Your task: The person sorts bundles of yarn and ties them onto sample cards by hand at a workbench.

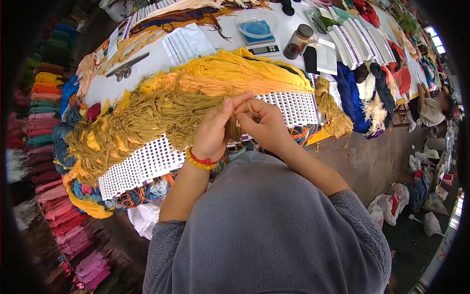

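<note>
A long bundle of olive-brown yarn [147,115] lies across the near side of the table. My left hand [214,126], with a red and yellow bracelet [200,160] at the wrist, is closed round the right end of this bundle. Close beside it, my right hand [264,125] pinches a thin loop of olive thread [248,106], its fingertips almost meeting those of my left hand. Under the yarn lies a white card strip with rows of dark holes [142,159]. Bright yellow and orange-yellow yarn [220,71] stretches behind my hands.
Behind the yarn are a digital scale [264,49] with a clear bowl [256,24], a dark-lidded jar [298,41], scissors [127,67] and a paper sheet [187,44]. Coloured skeins hang at right; stacked yarn [46,117] lines the left. Another person [433,110] sits far right.
</note>
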A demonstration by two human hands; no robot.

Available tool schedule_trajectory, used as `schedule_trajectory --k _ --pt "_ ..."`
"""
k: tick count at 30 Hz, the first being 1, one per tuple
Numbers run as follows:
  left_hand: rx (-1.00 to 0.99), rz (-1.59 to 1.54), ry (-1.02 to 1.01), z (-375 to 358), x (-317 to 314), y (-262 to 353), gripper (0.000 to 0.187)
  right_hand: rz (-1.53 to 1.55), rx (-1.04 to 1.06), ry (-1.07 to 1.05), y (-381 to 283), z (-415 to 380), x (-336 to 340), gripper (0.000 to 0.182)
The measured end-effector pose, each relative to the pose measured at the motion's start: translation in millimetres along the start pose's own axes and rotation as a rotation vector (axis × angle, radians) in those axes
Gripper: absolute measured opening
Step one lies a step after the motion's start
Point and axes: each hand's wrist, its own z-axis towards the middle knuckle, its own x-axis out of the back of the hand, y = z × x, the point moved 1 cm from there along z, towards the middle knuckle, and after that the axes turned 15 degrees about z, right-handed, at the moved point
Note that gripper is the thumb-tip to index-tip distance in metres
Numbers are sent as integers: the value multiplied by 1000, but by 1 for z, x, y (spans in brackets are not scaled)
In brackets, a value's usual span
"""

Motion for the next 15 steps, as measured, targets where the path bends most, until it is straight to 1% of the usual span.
schedule_trajectory --k 2,5,9,11,12,14,15 --pt "87 -163 -8 -1 2 1 47 130 -44 17 4 0 2 6" --pt "115 -190 -18 -1 6 1 51 190 -99 6 -1 0 4 4" --pt "127 -245 56 0 10 0 44 308 -37 18 3 1 5 6" --pt "157 -239 172 -1 11 1 41 300 -170 44 -7 0 6 8" --pt "157 -239 173 -2 12 1 41 300 -171 43 -7 0 6 8" --pt "105 -253 158 -3 14 0 34 429 -239 49 -6 1 7 10" --pt "106 -253 158 -3 13 1 34 429 -240 49 -7 0 6 10"
